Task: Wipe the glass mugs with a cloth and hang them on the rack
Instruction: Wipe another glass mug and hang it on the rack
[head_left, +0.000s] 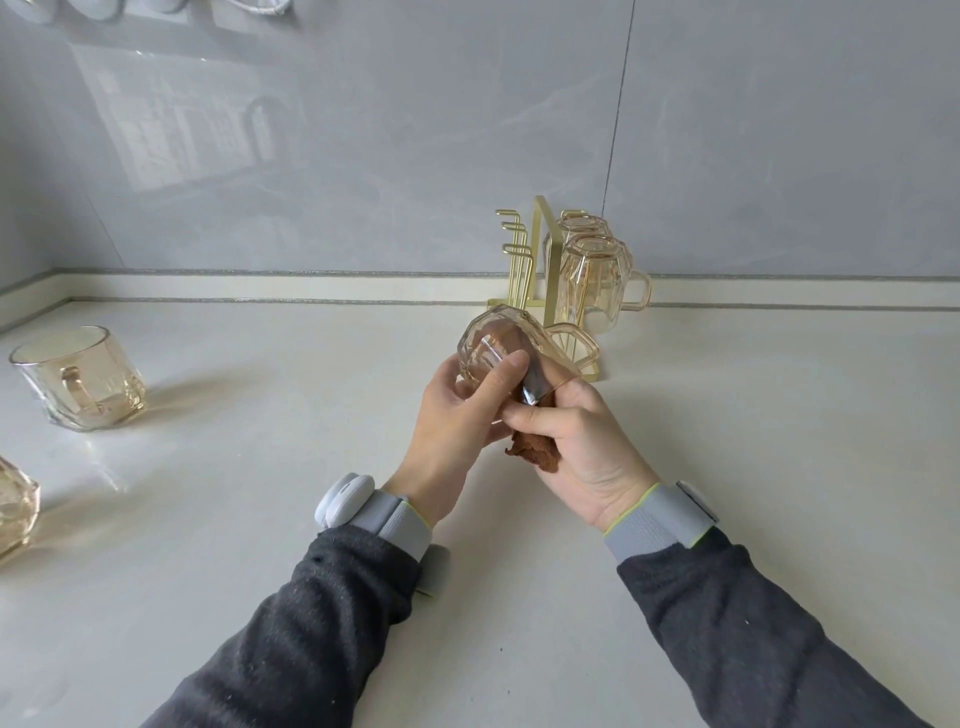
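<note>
Countertop (234, 545), pale below grey tiled wall (363, 156), lay under left hand (452, 421) gripping mug (493, 340) and right hand (587, 441) clutching cloth (535, 453), mid-frame.

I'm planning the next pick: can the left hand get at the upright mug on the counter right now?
Probably not yet. Nothing lies between the left hand and the upright mug, but that hand grips the held mug while the right hand holds the cloth inside it.

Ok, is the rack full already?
No, only two hung mugs sit on the right side of the rack, while its left pegs are bare.
</note>
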